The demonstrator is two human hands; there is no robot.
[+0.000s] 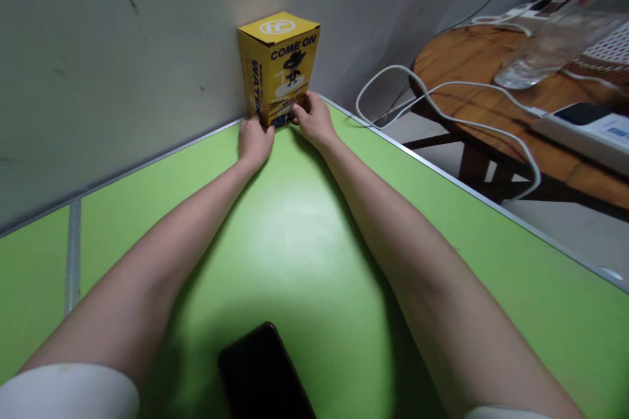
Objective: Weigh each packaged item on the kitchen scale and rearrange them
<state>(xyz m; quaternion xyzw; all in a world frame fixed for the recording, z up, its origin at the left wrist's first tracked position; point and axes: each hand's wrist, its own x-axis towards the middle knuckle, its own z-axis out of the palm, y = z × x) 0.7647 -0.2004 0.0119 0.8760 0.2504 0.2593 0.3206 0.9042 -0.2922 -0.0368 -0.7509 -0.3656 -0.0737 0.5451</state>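
A yellow cardboard box (pixel 295 72), printed "COME ON" on its front and "WATER" on its side, stands upright at the far corner of the green table (pixel 295 229), close to the wall. Its lid is closed. My left hand (pixel 255 142) grips the box low on its left side, thumb toward the front. On the lower right side, my right hand (pixel 315 119) has its thumb on the front face and its fingers curled around the edge. Parts of the fingers of both hands are hidden behind the box.
A black phone (pixel 265 373) lies on the table near me. To the right, a wooden stool (pixel 457 65) carries a clear plastic bottle (pixel 531 59) and a white power strip (pixel 590 131). A white cable (pixel 472 123) loops past the table edge. The grey wall (pixel 122 78) rises behind.
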